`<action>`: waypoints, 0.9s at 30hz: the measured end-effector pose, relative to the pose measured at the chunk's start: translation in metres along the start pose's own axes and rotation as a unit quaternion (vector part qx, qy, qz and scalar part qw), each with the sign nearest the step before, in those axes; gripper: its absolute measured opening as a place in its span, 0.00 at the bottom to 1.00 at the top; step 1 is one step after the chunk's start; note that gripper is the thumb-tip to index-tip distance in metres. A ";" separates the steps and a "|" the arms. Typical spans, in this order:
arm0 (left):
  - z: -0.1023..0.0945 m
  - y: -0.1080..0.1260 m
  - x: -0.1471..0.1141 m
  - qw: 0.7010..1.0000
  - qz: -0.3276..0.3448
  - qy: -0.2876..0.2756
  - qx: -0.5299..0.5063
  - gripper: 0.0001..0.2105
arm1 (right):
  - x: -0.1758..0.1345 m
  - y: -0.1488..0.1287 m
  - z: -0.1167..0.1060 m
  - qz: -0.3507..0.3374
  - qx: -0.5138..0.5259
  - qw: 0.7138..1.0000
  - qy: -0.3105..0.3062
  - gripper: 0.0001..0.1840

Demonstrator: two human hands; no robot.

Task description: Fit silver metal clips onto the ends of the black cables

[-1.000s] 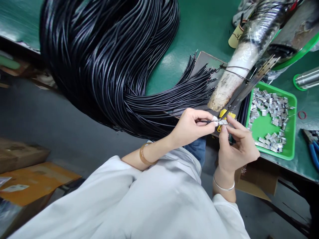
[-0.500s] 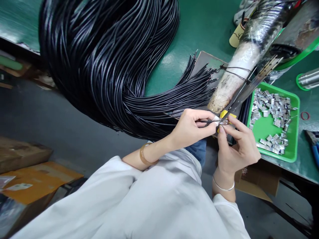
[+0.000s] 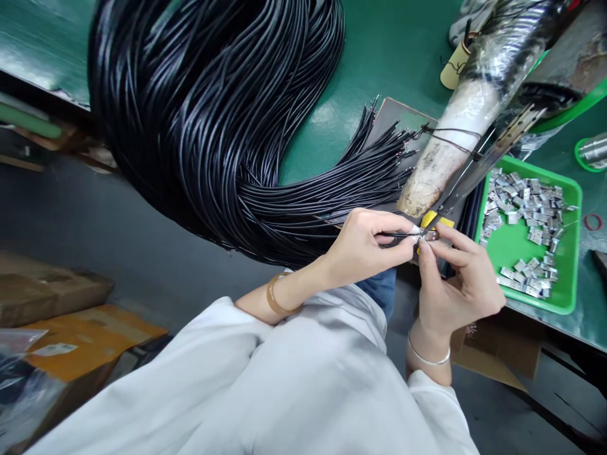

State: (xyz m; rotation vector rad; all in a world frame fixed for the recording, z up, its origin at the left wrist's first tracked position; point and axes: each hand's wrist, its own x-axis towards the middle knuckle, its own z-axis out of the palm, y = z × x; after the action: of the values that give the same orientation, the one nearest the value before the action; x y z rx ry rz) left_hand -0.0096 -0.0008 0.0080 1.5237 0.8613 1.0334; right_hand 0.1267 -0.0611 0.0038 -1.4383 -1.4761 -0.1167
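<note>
My left hand (image 3: 365,243) pinches a thin black cable (image 3: 396,234) close to its end, which points right. Facing it, my right hand (image 3: 458,278) has thumb and fingertips closed on a small metal connector (image 3: 423,235), mostly hidden by the fingers. The two sets of fingertips nearly meet. Just above them comes down the dark tip of a soldering iron (image 3: 467,179), beside a yellow piece (image 3: 444,223). Whether the tip touches the cable end is too small to tell. A large bundle of black cables (image 3: 213,126) sweeps in from the left, its stripped ends fanned beside the iron.
A green tray (image 3: 573,253) of small metal connectors stands right of my hands. A plastic-wrapped tube (image 3: 455,120) slants above them. Behind are a cream cup (image 3: 451,72) and a solder spool (image 3: 592,151). Cardboard boxes (image 3: 52,287) lie on the floor at left.
The view has shifted slightly, so the tray and bench things sit a little farther right. Both hands keep their pinches at the soldering iron tip, with almost no movement against it.
</note>
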 end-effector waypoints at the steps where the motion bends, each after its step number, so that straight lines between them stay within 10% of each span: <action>1: 0.000 0.000 0.000 1.000 -0.005 -0.003 -0.004 0.08 | -0.001 0.000 0.000 -0.004 0.000 1.000 0.001 0.07; 19: -0.004 -0.002 -0.011 0.993 -0.052 -0.097 -0.033 0.05 | -0.006 0.008 -0.013 0.089 0.004 0.996 0.027 0.05; 24: -0.010 -0.001 -0.014 0.989 0.097 -0.091 0.060 0.07 | -0.003 0.009 -0.021 0.160 0.025 0.984 -0.073 0.07; 27: -0.014 0.001 -0.013 0.987 0.027 -0.158 0.003 0.09 | -0.004 0.010 -0.021 0.134 0.050 0.984 -0.109 0.07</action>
State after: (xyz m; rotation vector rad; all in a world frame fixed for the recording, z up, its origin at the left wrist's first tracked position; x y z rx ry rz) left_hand -0.0273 -0.0079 0.0074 1.6673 0.6041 0.7981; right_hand 0.1452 -0.0748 0.0053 -1.5912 -1.4229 0.2866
